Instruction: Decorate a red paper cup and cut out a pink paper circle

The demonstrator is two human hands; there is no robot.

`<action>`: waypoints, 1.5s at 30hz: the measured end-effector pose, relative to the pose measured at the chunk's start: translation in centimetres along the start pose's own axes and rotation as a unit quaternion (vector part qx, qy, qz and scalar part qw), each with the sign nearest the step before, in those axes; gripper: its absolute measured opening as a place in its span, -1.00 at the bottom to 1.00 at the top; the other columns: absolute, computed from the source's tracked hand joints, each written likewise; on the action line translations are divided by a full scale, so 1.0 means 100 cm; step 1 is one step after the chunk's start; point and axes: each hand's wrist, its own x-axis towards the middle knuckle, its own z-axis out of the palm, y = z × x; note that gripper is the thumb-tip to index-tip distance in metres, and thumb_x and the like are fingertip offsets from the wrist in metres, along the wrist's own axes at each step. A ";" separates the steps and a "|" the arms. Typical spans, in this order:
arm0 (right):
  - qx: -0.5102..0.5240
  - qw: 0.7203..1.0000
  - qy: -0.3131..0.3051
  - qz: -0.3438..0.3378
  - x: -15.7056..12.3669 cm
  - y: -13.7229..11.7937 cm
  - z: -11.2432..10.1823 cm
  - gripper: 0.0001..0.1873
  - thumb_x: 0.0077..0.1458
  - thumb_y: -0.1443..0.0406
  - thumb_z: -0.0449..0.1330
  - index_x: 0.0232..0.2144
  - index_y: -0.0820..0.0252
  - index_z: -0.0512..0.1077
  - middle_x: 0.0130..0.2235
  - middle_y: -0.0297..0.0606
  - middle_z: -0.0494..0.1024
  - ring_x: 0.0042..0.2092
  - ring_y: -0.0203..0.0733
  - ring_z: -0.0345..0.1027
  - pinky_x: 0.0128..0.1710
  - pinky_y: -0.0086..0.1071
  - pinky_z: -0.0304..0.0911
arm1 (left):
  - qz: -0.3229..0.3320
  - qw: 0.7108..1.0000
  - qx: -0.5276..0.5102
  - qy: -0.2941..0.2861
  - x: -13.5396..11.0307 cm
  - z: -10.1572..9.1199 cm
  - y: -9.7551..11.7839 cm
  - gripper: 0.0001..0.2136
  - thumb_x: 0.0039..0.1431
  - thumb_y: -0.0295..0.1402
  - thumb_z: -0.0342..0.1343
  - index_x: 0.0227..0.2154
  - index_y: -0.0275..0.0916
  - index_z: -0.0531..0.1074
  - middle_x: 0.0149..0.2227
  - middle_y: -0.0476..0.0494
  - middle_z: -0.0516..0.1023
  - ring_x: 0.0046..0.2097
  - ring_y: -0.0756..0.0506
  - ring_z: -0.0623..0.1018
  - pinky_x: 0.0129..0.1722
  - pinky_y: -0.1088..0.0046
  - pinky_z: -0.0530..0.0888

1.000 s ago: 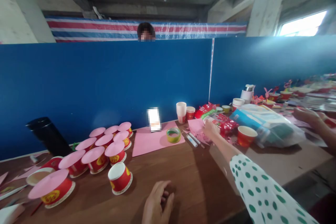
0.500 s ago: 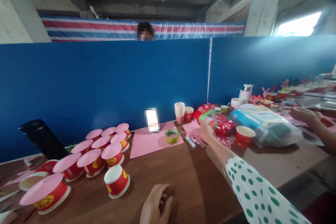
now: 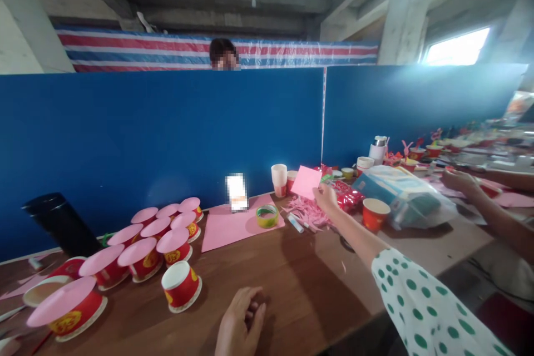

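Lifted a pink sheet (image 3: pixel 306 182) clear of the table (image 3: pixel 300 289) since half a second earlier; pinched it by the lower corner in the right hand (image 3: pixel 326 198), above the pink scraps (image 3: pixel 306 214) and near the white cups (image 3: pixel 278 177). Kept the left hand (image 3: pixel 240 322) down near the front edge, fingers loosely curled, empty. Judged likely trouble: could have creased or dropped the sheet with so slight a corner pinch, or tipped the red cup (image 3: pixel 375 214) just beside the forearm.
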 end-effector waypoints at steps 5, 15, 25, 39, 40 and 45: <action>0.119 0.982 -0.128 -0.070 -0.077 -0.012 0.017 -0.82 0.04 0.31 -0.05 -0.43 0.28 0.31 -0.63 -0.38 0.40 -0.62 -0.34 0.27 -0.65 -0.55 0.11 | -0.071 0.993 -0.089 0.028 -0.001 -0.003 0.002 -0.62 0.06 -0.22 0.02 -0.06 -0.25 0.27 -0.15 -0.25 0.44 -0.29 -0.07 0.50 -0.32 0.42 0.48; 0.205 0.916 -0.254 -0.231 -0.210 -0.031 0.021 -0.89 0.02 0.32 0.09 -0.49 0.24 0.33 -0.55 -0.39 0.41 -0.52 -0.36 0.27 -0.53 -0.55 0.11 | -0.123 0.986 -0.107 0.046 0.002 -0.011 -0.010 -0.73 0.01 -0.15 0.05 -0.41 -0.30 0.42 -0.42 -0.09 0.50 -0.34 -0.08 0.47 -0.34 0.48 0.40; -0.218 0.946 -0.150 -0.189 -0.116 0.069 -0.050 -0.79 0.09 0.31 0.00 -0.25 0.18 0.39 -0.30 -0.20 0.53 -0.28 -0.18 0.40 -0.29 -0.42 0.17 | -0.109 0.991 -0.026 0.070 0.000 -0.010 -0.015 -0.68 0.03 -0.11 0.01 -0.62 -0.27 0.28 -0.61 0.03 0.26 -0.51 0.03 0.28 -0.49 0.56 0.27; -0.326 0.922 -0.165 -0.126 -0.084 0.101 -0.060 -0.78 0.02 0.30 0.09 -0.25 0.28 0.36 -0.25 -0.03 0.50 -0.22 -0.01 0.39 -0.35 -0.35 0.17 | -0.091 0.992 -0.001 0.083 0.000 -0.010 -0.010 -0.70 0.01 -0.20 0.03 -0.69 -0.23 0.13 -0.64 0.08 0.12 -0.54 0.05 0.17 -0.52 0.56 0.19; -0.326 0.920 -0.175 -0.127 -0.081 0.100 -0.061 -0.79 0.00 0.31 0.10 -0.27 0.29 0.37 -0.25 -0.03 0.50 -0.21 -0.02 0.39 -0.34 -0.35 0.17 | -0.090 0.992 -0.002 0.085 0.000 -0.010 -0.010 -0.69 0.01 -0.21 0.03 -0.69 -0.23 0.12 -0.65 0.09 0.10 -0.55 0.05 0.17 -0.53 0.56 0.18; -0.332 0.907 -0.226 -0.127 -0.066 0.093 -0.068 -0.78 -0.14 0.36 0.17 -0.34 0.31 0.41 -0.24 -0.01 0.48 -0.23 0.03 0.39 -0.40 -0.36 0.16 | -0.092 0.993 -0.010 0.079 0.001 -0.010 -0.009 -0.71 0.02 -0.22 0.01 -0.68 -0.23 0.13 -0.64 0.09 0.11 -0.55 0.05 0.16 -0.54 0.56 0.17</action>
